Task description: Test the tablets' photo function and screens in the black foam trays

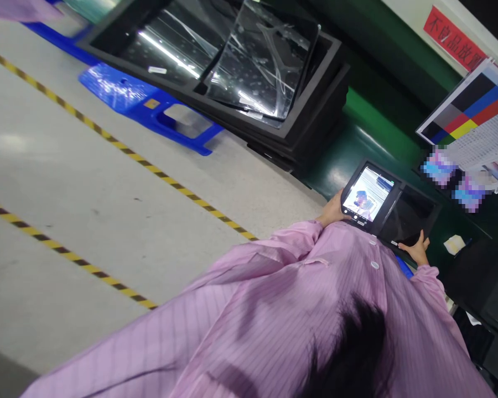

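Observation:
My left hand [332, 210] grips the left edge of a black two-compartment tray [396, 194], beside a lit display panel [367, 193] lying in the left compartment. A bright picture with a row of icons shows on that panel. In the right compartment lies a dark, unlit panel [409, 215]. My right hand [417, 250] holds the tray's near right corner, thumb along the edge and fingers partly hidden. The tray is close to the front of my pink striped coat [307, 293], over the green bench surface.
Stacked black foam trays [315, 105] with film-covered panels [265, 61] stand at the upper middle. Below them is a blue plastic stool [120, 91]. Yellow-black tape [149, 168] crosses the floor. A colour chart sheet [477, 116] and a red label [454, 38] are at upper right.

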Tool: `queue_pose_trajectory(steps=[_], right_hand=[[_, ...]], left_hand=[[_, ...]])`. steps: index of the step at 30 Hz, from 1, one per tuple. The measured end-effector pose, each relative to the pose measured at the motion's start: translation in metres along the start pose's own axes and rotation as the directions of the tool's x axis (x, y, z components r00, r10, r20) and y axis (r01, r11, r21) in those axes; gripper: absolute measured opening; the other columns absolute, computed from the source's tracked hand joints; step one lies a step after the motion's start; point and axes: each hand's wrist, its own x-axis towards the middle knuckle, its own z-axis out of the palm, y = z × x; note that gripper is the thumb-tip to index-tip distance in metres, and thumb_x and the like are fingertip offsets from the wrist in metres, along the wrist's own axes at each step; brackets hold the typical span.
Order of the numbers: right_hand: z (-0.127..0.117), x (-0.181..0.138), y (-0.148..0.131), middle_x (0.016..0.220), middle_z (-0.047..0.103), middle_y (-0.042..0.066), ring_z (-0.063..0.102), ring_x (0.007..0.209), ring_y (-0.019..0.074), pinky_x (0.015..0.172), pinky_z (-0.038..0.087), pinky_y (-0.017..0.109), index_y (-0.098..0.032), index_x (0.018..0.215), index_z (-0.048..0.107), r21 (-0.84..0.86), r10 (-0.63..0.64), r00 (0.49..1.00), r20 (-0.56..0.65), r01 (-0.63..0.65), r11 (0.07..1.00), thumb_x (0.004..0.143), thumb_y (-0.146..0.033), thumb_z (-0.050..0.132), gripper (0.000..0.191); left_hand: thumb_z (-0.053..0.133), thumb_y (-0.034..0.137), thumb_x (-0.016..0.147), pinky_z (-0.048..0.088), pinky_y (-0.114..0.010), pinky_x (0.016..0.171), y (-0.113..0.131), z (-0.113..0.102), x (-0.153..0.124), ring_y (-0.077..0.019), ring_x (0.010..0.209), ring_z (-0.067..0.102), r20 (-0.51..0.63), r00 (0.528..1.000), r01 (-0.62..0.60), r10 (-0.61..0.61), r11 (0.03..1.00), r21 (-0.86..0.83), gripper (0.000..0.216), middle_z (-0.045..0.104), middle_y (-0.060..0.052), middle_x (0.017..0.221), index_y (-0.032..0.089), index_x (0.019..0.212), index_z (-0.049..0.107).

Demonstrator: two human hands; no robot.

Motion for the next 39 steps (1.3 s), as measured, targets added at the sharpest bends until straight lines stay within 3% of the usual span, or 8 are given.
queue_pose_trajectory(steps=[4,6,16,21,25,33,39], right_hand=[[0.0,-0.001,0.0,0.178,-0.004,0.025,-0.001,0.169,0.0455,0.137,0.011,0.05,-0.02,0.172,0.015,-0.001,-0.025,1.0,-0.004,0.025,1.0,0.039,-0.067,0.097,0.163],[0.0,-0.002,0.0,0.178,0.001,0.026,0.003,0.168,0.0462,0.137,0.013,0.051,-0.021,0.171,0.018,0.001,-0.032,0.999,-0.019,0.032,0.999,0.038,-0.065,0.099,0.162],[0.002,0.003,0.004,0.178,-0.001,0.023,0.001,0.168,0.0457,0.136,0.015,0.051,-0.022,0.171,0.016,-0.027,-0.016,1.0,-0.006,0.016,1.0,0.039,-0.062,0.1,0.162],[0.006,0.009,-0.01,0.173,0.017,0.027,0.021,0.164,0.0442,0.135,0.022,0.052,-0.016,0.161,0.037,0.012,-0.045,0.984,-0.172,0.048,0.999,0.054,-0.058,0.096,0.129],[0.0,0.031,-0.036,0.174,0.016,0.028,0.02,0.165,0.0401,0.136,0.019,0.049,-0.008,0.154,0.046,-0.002,-0.081,0.954,-0.287,0.084,0.996,0.075,-0.051,0.083,0.097],[-0.021,0.094,-0.09,0.172,0.024,0.026,0.036,0.155,0.0432,0.127,0.035,0.056,-0.013,0.15,0.056,0.07,0.047,0.93,-0.366,-0.023,0.997,0.079,-0.047,0.084,0.084],[-0.011,0.089,-0.101,0.171,0.024,0.025,0.04,0.153,0.0416,0.125,0.037,0.057,-0.013,0.147,0.059,0.094,0.114,0.886,-0.45,-0.08,0.992,0.082,-0.032,0.084,0.072]], left_hand=[[0.058,0.037,0.102,0.042,-0.051,0.127,0.005,0.006,0.002,-0.0347,0.146,0.056,-0.1,0.991,0.097,-0.094,0.995,0.026,0.071,0.052,-0.017,0.164,0.013,0.165,0.035],[0.044,0.036,0.108,0.044,-0.051,0.125,0.009,0.007,0.001,-0.0336,0.143,0.058,-0.131,0.984,0.122,-0.117,0.992,0.029,0.06,0.056,-0.017,0.16,0.013,0.164,0.037],[0.049,0.041,0.107,0.05,-0.051,0.118,0.013,0.004,-0.001,-0.0353,0.136,0.063,-0.113,0.988,0.118,-0.107,0.989,0.092,0.065,0.061,-0.019,0.152,0.012,0.164,0.038],[0.05,0.042,0.105,0.05,-0.053,0.118,0.01,0.004,-0.001,-0.0368,0.138,0.063,-0.114,0.988,0.116,-0.106,0.99,0.082,0.067,0.061,-0.019,0.154,0.014,0.165,0.039],[0.05,0.044,0.105,0.048,-0.054,0.12,0.01,-0.002,-0.002,-0.0382,0.141,0.061,-0.074,0.993,0.1,-0.093,0.99,0.099,0.07,0.058,-0.019,0.157,0.014,0.167,0.036],[0.049,0.048,0.105,0.051,-0.057,0.116,0.011,-0.021,-0.003,-0.0408,0.141,0.061,0.056,0.992,0.103,-0.112,0.983,0.149,0.075,0.054,-0.02,0.161,0.016,0.17,0.03],[0.057,0.05,0.101,0.048,-0.056,0.122,0.002,-0.026,-0.004,-0.04,0.147,0.056,0.102,0.993,0.036,-0.052,0.988,0.153,0.084,0.047,-0.02,0.167,0.015,0.171,0.026]])
